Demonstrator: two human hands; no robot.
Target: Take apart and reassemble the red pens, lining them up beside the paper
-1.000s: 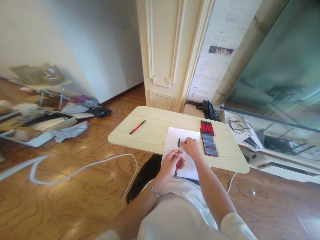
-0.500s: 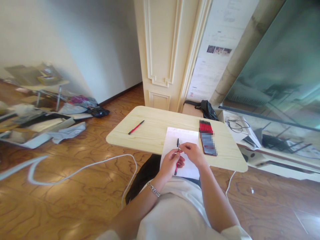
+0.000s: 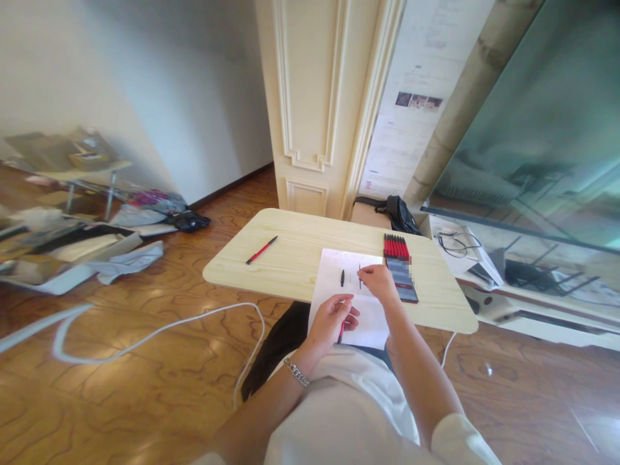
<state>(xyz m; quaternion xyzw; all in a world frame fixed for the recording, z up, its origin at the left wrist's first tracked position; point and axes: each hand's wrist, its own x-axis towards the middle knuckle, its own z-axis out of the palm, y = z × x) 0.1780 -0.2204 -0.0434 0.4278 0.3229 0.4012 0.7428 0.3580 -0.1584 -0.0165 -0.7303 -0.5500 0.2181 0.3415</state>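
Note:
My left hand is closed around the red pen barrel, low over the white paper; its fingers hide most of the barrel. Between thumb and fingertips, my right hand pinches a thin dark pen refill, held roughly upright over the paper's right half. A small black pen part lies on the sheet, just left of the refill and touched by neither hand. Off to the left on the table rests a red pen with a black tip.
Several red pens lie side by side at the table's right, above a phone, partly blurred. Behind the table is a black bag. A white cable runs over the floor, and boxes stand at left.
My right hand has moved right, away from my left hand, carrying the thin refill. My left hand stays in about the same place with the red barrel.

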